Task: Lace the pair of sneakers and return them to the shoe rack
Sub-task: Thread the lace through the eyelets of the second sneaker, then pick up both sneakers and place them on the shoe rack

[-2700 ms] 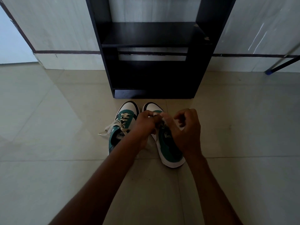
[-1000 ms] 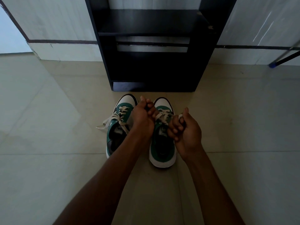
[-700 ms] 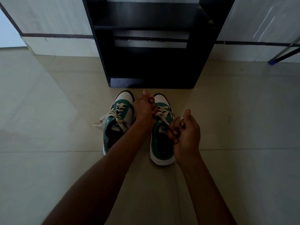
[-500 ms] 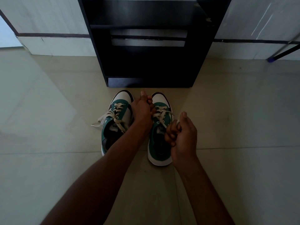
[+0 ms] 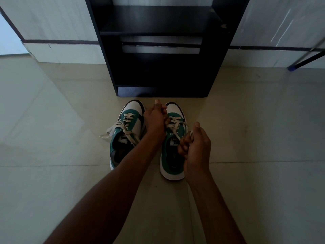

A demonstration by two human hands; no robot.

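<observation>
Change since earlier: both hands have drawn apart from the knot they worked over the right sneaker, each now pulling a lace end outward, and that shoe sits straighter beside its mate.
Floor: pale glossy tiled floor (image 5: 52, 155) carries everything; grout lines cross under the shoes.
Rack: tall black wooden shoe rack (image 5: 163, 71) stands against the pale wall, its shelves bare, its foot just beyond the shoe toes.
Pole: thin dark pole with a blue tip (image 5: 306, 60) slants at the right edge, well apart from the shoes.
Left sneaker: green and white low sneaker on the left (image 5: 125, 132) rests on the floor, toe toward the rack, its cream lace loose and trailing off to the left.
Right sneaker: matching green and white sneaker on the right (image 5: 173, 143) lies just beside it, toe toward the rack.
Left hand: left hand (image 5: 155, 120) is curled closed between the two toes, gripping one end of the cream flat shoelace (image 5: 175, 125) of the right sneaker.
Right hand: right hand (image 5: 195, 143) is a fist at that shoe's outer side, clenched on the other lace end.
</observation>
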